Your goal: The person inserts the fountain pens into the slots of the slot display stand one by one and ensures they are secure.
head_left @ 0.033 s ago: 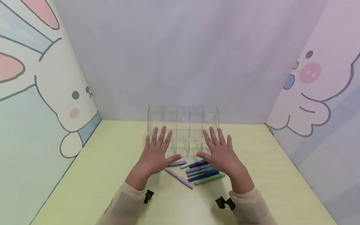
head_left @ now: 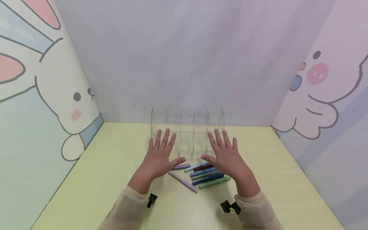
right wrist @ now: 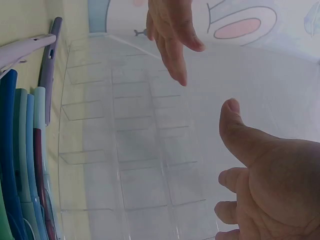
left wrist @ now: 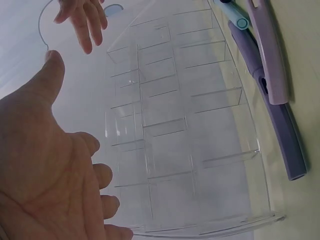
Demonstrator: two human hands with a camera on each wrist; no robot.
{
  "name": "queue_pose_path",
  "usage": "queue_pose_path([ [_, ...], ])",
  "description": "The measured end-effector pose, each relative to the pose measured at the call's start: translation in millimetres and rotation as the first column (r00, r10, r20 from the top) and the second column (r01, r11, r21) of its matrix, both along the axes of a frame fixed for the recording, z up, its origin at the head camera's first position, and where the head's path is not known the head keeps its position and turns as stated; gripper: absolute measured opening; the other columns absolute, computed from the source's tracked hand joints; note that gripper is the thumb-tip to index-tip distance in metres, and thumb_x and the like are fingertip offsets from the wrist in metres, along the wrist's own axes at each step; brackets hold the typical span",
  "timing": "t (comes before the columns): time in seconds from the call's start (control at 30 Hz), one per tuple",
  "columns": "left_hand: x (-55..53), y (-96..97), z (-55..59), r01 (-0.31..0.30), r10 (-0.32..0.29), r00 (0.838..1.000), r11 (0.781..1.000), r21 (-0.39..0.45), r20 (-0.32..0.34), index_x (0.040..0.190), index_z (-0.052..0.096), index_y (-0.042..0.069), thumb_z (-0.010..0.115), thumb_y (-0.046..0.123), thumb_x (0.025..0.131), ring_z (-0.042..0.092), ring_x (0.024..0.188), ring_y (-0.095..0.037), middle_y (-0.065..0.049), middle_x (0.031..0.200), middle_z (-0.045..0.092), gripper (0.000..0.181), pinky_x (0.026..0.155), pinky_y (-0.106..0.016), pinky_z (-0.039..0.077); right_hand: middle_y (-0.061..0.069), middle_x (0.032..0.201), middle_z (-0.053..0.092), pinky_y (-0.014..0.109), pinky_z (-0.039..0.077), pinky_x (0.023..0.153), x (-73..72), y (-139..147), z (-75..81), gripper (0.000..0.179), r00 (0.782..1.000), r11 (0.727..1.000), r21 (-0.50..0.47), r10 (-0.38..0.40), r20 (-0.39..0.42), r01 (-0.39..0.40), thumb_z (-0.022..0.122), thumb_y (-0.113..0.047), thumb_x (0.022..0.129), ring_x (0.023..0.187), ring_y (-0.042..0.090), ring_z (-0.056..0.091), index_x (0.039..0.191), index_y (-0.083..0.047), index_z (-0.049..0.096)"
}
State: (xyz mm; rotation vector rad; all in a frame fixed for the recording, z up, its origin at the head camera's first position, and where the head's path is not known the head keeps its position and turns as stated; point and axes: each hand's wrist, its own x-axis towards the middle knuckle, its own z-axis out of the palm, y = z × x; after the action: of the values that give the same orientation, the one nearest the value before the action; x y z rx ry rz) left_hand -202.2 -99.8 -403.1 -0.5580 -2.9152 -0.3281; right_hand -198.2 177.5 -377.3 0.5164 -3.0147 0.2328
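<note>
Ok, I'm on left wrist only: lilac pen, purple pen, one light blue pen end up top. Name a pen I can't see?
Observer: A green pen; the head view has it lying on the table, in the group by the person's right hand.
Operator: What's right next to it?
Observer: A dark blue pen, alongside it on the side nearer the clear organizer.
Operator: Right hand is cropped at my top edge. Anything in it?
Observer: Nothing. The head view shows the back of the whole hand, fingers spread, no pen held.
</note>
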Motion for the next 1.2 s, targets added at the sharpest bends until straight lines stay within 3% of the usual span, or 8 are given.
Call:
queue_pose_path([
  [0.23, -8.1, -10.1, 2.0, -0.006, 0.007, 1.000, 0.999, 0.049, -0.024, 0.159, -0.005, 0.020, 0.038, 0.078, 0.089, -0.020, 0.150, -0.033, -0.005, 0.164, -0.018, 0.101, 0.121, -0.063, 0.000, 0.011, 0.166, -0.002, 0.068, 0.002, 0.118, -0.6, 8, 4.8, 0.092, 1.000, 0.999, -0.031, 0.016, -0.008, -0.017, 0.041, -0.071, 0.093, 0.151, 0.038, -0.008, 0.160, -0.021, 0.002],
  [0.4, -25.8, -38.8, 4.6, -0.044, 0.047, 0.999, 0.961, 0.273, -0.007, 0.156, -0.018, 0.023, 0.046, 0.073, 0.090, -0.032, 0.145, -0.026, 0.002, 0.158, -0.034, 0.105, 0.119, -0.065, 0.001, 0.009, 0.166, 0.006, 0.062, 0.015, 0.120, -2.8, 22, 15.5, 0.092, 1.000, 0.992, -0.122, 0.021, -0.012, -0.023, 0.045, -0.069, 0.092, 0.152, 0.036, 0.006, 0.160, -0.022, 0.004],
  [0.53, -40.5, -65.1, 0.5, -0.095, 0.012, 0.988, 0.833, 0.544, 0.155, 0.151, -0.026, 0.035, 0.053, 0.066, 0.091, -0.018, 0.150, -0.029, 0.009, 0.159, -0.030, 0.104, 0.118, -0.068, 0.009, 0.013, 0.160, 0.030, 0.061, 0.036, 0.110, -5.3, 37, 24.4, 0.089, 1.000, 0.983, -0.184, -0.015, 0.015, 0.017, 0.045, -0.070, 0.092, 0.143, 0.038, 0.033, 0.159, -0.021, 0.015],
  [0.67, -54.0, -82.2, -10.0, -0.204, -0.090, 0.930, 0.680, 0.704, 0.357, 0.149, -0.026, 0.043, 0.055, 0.063, 0.092, 0.001, 0.152, -0.032, 0.007, 0.163, -0.017, 0.101, 0.118, -0.066, 0.011, 0.015, 0.148, 0.048, 0.061, 0.045, 0.099, -8.6, 51, 31.0, 0.079, 0.996, 0.974, -0.219, -0.047, 0.070, 0.062, 0.045, -0.066, 0.094, 0.129, 0.039, 0.051, 0.154, -0.015, 0.033],
  [0.77, -61.1, -86.2, -17.8, -0.254, -0.156, 0.887, 0.622, 0.741, 0.435, 0.152, -0.021, 0.041, 0.056, 0.059, 0.093, 0.004, 0.153, -0.029, 0.004, 0.165, -0.009, 0.098, 0.119, -0.065, 0.013, 0.016, 0.141, 0.055, 0.058, 0.047, 0.097, -12.8, 59, 30.3, 0.073, 0.991, 0.974, -0.215, -0.051, 0.125, 0.077, 0.047, -0.064, 0.095, 0.124, 0.038, 0.056, 0.146, -0.012, 0.044],
  [0.97, -64.6, -82.9, -26.9, -0.264, -0.218, 0.855, 0.598, 0.757, 0.471, 0.157, -0.004, 0.036, 0.052, 0.045, 0.100, 0.020, 0.150, -0.030, -0.002, 0.166, 0.005, 0.081, 0.112, -0.056, 0.038, 0.016, 0.128, 0.063, 0.053, 0.051, 0.091, -26.7, 66, 12.9, 0.060, 0.936, 0.983, -0.167, -0.015, 0.351, 0.079, 0.058, -0.052, 0.095, 0.115, 0.036, 0.060, 0.135, -0.009, 0.052],
  [1.07, -62.9, -80.9, -29.3, -0.281, -0.195, 0.853, 0.611, 0.741, 0.484, 0.158, 0.002, 0.035, 0.049, 0.038, 0.103, 0.032, 0.145, -0.033, -0.006, 0.165, 0.015, 0.072, 0.106, -0.054, 0.045, 0.015, 0.123, 0.064, 0.051, 0.053, 0.088, -35.3, 67, -1.9, 0.054, 0.897, 0.987, -0.129, -0.026, 0.440, 0.092, 0.062, -0.044, 0.094, 0.109, 0.033, 0.063, 0.132, -0.006, 0.056],
  [1.2, -59.9, -79.8, -33.7, -0.317, -0.143, 0.853, 0.623, 0.715, 0.503, 0.158, 0.006, 0.035, 0.046, 0.030, 0.105, 0.037, 0.141, -0.036, -0.010, 0.162, 0.024, 0.066, 0.103, -0.051, 0.048, 0.016, 0.121, 0.066, 0.050, 0.053, 0.087, -44.4, 67, -24.2, 0.049, 0.885, 0.993, -0.067, -0.055, 0.463, 0.096, 0.066, -0.038, 0.092, 0.105, 0.032, 0.063, 0.126, -0.002, 0.061],
])
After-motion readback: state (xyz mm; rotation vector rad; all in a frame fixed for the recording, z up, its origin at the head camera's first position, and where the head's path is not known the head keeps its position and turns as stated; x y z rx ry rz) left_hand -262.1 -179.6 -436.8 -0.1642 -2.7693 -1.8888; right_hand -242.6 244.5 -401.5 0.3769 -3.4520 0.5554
